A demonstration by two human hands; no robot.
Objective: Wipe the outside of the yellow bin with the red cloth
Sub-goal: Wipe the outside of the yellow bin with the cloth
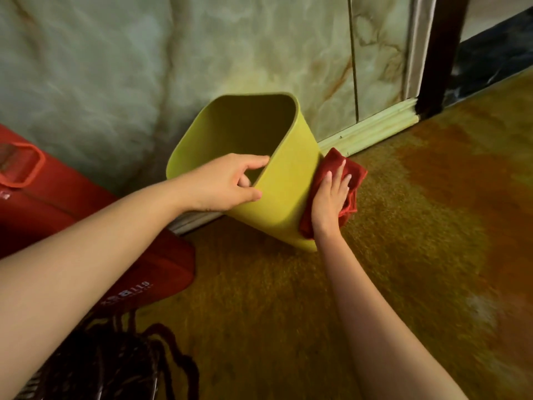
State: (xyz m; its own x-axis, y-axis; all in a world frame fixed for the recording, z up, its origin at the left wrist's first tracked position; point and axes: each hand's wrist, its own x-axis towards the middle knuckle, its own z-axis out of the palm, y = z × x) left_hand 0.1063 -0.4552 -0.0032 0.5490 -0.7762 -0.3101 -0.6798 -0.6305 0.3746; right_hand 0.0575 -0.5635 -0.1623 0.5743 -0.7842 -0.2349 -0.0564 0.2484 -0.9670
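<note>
Pale marbled wall [202,47], white skirting [372,131], mottled ochre floor [403,255].

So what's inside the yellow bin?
Only bare inner walls show inside the yellow bin, plus fingers of the left hand hooked over its rim. The bottom is hidden behind the near wall and that hand.

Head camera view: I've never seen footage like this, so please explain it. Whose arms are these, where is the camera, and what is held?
There is no machine. A person wears one camera on the head, looking down at their own bare arms. The left hand grips the rim of a tilted yellow bin, fingers inside, thumb outside. The right hand presses a red cloth flat against the bin's outer side. The bin sits on a brownish floor by a marbled wall. A red bag lies at the left.
</note>
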